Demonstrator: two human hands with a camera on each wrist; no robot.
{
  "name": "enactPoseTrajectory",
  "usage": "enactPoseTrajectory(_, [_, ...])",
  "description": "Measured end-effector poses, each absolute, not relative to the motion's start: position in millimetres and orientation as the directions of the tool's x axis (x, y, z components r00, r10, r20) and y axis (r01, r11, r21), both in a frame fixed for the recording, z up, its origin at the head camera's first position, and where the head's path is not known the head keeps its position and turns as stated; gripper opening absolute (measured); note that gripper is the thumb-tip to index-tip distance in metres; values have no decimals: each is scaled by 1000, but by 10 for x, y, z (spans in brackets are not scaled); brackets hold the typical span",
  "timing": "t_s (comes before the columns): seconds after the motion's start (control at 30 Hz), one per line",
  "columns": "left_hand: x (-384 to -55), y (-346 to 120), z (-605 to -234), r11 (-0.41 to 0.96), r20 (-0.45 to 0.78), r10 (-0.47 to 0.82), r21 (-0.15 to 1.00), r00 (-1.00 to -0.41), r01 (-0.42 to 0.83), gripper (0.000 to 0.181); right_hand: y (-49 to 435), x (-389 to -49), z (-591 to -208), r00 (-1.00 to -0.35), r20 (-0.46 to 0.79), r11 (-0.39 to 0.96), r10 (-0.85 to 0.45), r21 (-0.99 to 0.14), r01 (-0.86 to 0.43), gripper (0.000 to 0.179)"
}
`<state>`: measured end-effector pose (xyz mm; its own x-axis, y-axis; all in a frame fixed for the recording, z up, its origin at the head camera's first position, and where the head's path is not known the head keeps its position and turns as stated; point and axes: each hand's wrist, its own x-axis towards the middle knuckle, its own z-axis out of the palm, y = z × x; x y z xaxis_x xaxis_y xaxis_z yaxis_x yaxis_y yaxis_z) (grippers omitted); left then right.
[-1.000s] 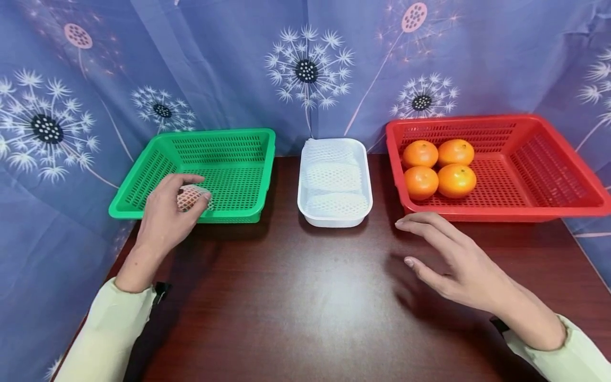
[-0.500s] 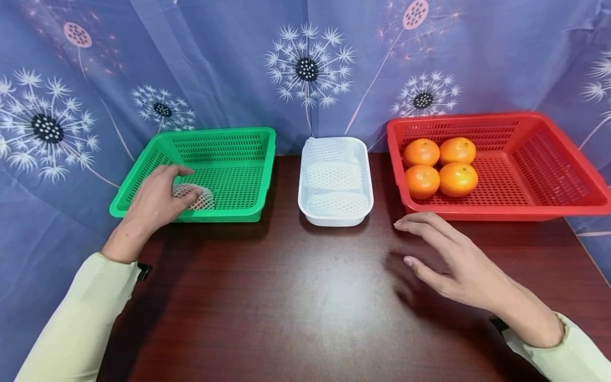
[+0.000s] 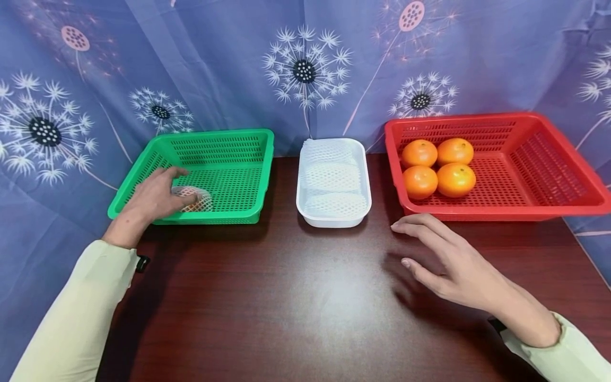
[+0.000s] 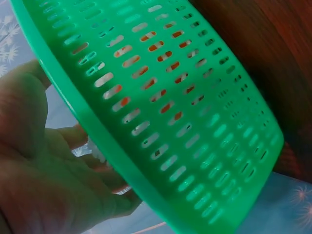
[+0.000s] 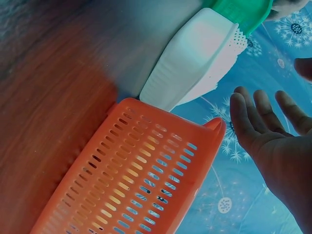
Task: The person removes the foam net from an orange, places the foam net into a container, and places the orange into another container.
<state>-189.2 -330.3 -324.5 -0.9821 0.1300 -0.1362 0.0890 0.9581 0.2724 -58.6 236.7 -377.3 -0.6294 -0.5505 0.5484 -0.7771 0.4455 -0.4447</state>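
My left hand (image 3: 159, 195) is over the left end of the green basket (image 3: 264, 175), fingers spread. Under it lies an orange in a white foam net (image 3: 202, 200), low in the basket and partly covered by my thumb. Orange patches of this fruit (image 4: 156, 47) show through the slotted wall in the left wrist view, away from my fingers, which reach behind the rim. My right hand (image 3: 453, 265) hovers in front of the red basket (image 3: 539, 185), holding nothing, its fingers loosely bent. Several bare oranges (image 3: 455, 179) sit at the left of that basket.
Between the baskets stands a white tray (image 3: 334, 223) with white foam nets (image 3: 331, 178) lying in it. All three containers stand on a dark brown table (image 3: 286, 297). A blue curtain with dandelion prints (image 3: 229, 63) hangs close behind them.
My left hand has moved left and lowered the netted orange into the green basket; its fingertips have drawn back from the fruit. My right hand has stayed nearly still.
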Motion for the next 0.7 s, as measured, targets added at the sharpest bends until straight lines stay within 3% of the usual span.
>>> enactPoseTrajectory(0.3, [-1931, -3378, -3326, 971, -247, 93, 237, -965, 33, 87, 2367, -608, -3791, -630, 537, 447, -561, -444, -777, 52])
enactPoseTrajectory(0.7, [-1991, -3409, -3345, 952, -366, 97, 305, -925, -21, 87, 2368, -614, -3806, -630, 535, 448, -563, -443, -776, 50])
